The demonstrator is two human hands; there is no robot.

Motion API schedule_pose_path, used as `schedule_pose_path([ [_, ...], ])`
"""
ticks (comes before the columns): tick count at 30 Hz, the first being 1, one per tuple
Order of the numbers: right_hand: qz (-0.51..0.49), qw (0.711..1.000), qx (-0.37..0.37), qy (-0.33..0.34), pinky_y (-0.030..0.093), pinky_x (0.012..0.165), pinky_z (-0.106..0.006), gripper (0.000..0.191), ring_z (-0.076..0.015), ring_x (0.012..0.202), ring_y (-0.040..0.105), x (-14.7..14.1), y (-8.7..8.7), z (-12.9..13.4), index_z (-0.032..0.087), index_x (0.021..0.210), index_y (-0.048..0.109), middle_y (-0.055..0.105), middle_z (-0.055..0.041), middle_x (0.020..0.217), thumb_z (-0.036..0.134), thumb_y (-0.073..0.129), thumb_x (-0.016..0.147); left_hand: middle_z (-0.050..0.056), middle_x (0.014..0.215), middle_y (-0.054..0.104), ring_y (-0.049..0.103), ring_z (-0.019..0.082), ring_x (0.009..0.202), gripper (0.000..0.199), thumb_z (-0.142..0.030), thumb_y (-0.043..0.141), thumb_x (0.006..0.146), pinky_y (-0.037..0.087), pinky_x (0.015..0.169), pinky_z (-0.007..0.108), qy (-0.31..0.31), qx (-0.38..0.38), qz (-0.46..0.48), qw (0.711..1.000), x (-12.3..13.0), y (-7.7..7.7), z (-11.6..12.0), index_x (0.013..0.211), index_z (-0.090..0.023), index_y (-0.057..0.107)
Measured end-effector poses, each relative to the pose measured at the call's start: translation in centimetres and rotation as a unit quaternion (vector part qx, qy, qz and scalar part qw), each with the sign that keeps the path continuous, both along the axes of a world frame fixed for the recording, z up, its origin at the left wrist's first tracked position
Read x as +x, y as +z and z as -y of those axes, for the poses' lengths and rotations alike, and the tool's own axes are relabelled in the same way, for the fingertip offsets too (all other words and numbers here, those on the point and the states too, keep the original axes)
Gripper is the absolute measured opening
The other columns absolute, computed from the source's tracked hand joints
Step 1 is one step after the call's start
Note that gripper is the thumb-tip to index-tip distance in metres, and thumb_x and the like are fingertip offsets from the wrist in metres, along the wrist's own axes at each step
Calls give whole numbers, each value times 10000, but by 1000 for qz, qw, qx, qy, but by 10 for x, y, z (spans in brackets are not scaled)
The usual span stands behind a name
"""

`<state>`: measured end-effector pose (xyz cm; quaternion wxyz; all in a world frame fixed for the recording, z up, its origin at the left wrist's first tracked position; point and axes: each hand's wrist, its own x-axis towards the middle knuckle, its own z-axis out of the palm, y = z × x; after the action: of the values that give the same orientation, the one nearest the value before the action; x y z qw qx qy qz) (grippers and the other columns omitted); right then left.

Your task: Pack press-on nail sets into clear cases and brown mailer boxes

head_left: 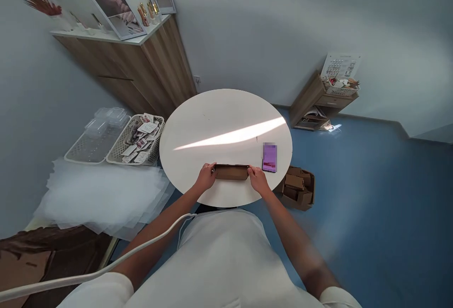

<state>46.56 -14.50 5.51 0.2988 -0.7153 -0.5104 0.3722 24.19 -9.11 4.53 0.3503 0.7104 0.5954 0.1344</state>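
Between my hands, over the near part of the round white table [212, 110], is a small brown cardboard box [231, 173]. My left hand [205, 177] is closed on its left end, the fingers at the upper corner. At the right end my right hand [258, 178] grips the box in the same way. A dark line runs along the box's far upper edge; its inside cannot be made out. To the right of my right hand a phone [269, 158] with a lit purple screen lies on the table.
Left of the table stand a white basket of small cards [141, 140], a basket with clear plastic boxes [90, 145] and a stack of translucent sheets [102, 195]. On the floor at right sits a carton of brown boxes [297, 187]. A white cable [141, 246] crosses my left arm.
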Motion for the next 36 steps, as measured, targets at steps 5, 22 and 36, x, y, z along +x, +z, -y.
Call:
schedule_pose_path([
  [5, -46, 999, -8, -3, 391, 793, -314, 449, -194, 858, 546, -1, -5, -4, 180, 1163, 525, 620, -60, 917, 408, 357, 814, 69, 859, 540, 510, 212, 869, 413, -211, 419, 767, 418, 773, 325, -9, 1, -5, 1000, -1, 2, 1, 1170, -149, 492],
  [22, -203, 979, -25, -9, 432, 599, -262, 437, -103, 595, 511, 6, -14, -15, 215, 1143, 521, 515, -7, 803, 334, 489, 723, 75, 960, 537, 527, 168, 794, 403, -235, 434, 751, 454, 747, 333, 27, -17, 74, 997, -6, -4, -15, 1142, -184, 518],
  [36, -272, 946, -155, -88, 464, 546, -217, 494, -84, 607, 530, 10, -8, -18, 242, 1073, 561, 541, -35, 958, 574, 482, 717, 86, 1051, 579, 557, 201, 890, 536, -567, 509, 679, 465, 632, 267, 130, -288, 198, 928, -18, 10, -26, 1079, -213, 555],
])
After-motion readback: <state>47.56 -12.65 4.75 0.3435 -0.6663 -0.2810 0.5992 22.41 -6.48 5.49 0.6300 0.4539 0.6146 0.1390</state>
